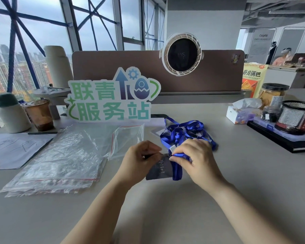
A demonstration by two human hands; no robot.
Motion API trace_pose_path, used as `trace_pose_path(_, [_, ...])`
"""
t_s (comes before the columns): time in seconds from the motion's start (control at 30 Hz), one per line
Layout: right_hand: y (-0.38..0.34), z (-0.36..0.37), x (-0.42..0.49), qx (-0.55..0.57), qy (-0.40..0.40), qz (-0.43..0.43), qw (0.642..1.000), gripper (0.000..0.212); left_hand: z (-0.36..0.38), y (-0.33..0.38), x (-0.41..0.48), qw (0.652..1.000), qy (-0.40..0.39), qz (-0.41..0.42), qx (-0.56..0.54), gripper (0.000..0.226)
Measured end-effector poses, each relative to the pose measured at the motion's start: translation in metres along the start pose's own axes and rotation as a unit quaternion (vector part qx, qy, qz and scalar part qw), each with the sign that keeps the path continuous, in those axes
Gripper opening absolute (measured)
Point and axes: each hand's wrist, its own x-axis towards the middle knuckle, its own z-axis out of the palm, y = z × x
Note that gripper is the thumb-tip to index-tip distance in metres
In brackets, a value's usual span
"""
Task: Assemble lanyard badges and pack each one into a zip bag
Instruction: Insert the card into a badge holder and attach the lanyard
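1. Both hands are working over the middle of the surface [245,182]. The left hand [141,158] has its fingers curled, pinching the top edge of a dark badge [158,171] whose lower part rests on the surface.
2. The right hand [195,158] pinches the clip end of a blue lanyard [176,171] and holds it against that same top edge. The strap's loop hangs down along the badge's right side.
3. This reads as the clip-on step. The fingers cover the joint, so I cannot tell whether the clip has latched.
4. Just behind the right hand a tangle of lanyards [183,130] lies on the surface, so there looks to be plenty more assembly to come.
5. To the left, a stack of zip bags [56,161] lies flat. One loose zip bag [128,136] sits beyond the left hand, near the work.
6. Every bag in sight looks empty, and no packed badge shows anywhere.
7. My call is that it's early going. This badge needs its clip confirmed, then it goes into a bag and the zip is sealed, and the rest of the pile follows.
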Motion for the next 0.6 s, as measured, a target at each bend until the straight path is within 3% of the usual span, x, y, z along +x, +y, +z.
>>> trace_pose_path(0.1, [0.002, 0.001, 0.001, 0.04, 0.012, 0.029, 0.999, 0.028, -0.003, 0.004, -0.002, 0.998, -0.052, 0.013, -0.011, 0.018])
trace_pose_path(0.2, [0.0, -0.001, -0.002, 0.116, -0.003, 0.116, 0.986, 0.041, -0.004, 0.007, -0.004, 0.997, -0.072, 0.017, -0.026, 0.016])
trace_pose_path(0.27, [0.001, 0.001, -0.004, 0.133, -0.023, 0.147, 0.98, 0.038, -0.006, 0.008, -0.004, 0.997, -0.07, 0.012, -0.03, 0.013])
trace_pose_path(0.33, [0.003, 0.005, -0.006, 0.126, -0.046, 0.159, 0.978, 0.03, -0.007, 0.006, -0.003, 0.998, -0.054, 0.021, 0.033, 0.013])
trace_pose_path(0.43, [0.003, 0.01, -0.007, 0.192, -0.062, 0.217, 0.955, 0.026, -0.01, 0.0, -0.003, 0.988, 0.028, 0.059, 0.138, 0.015])
trace_pose_path(0.5, [0.004, 0.011, -0.006, 0.219, -0.064, 0.25, 0.941, 0.04, -0.017, -0.003, -0.004, 0.979, 0.117, 0.08, 0.144, 0.017])
trace_pose_path(0.6, [0.003, 0.013, -0.001, 0.215, -0.066, 0.265, 0.938, 0.045, -0.035, -0.005, -0.004, 0.939, 0.241, 0.102, 0.222, 0.019])
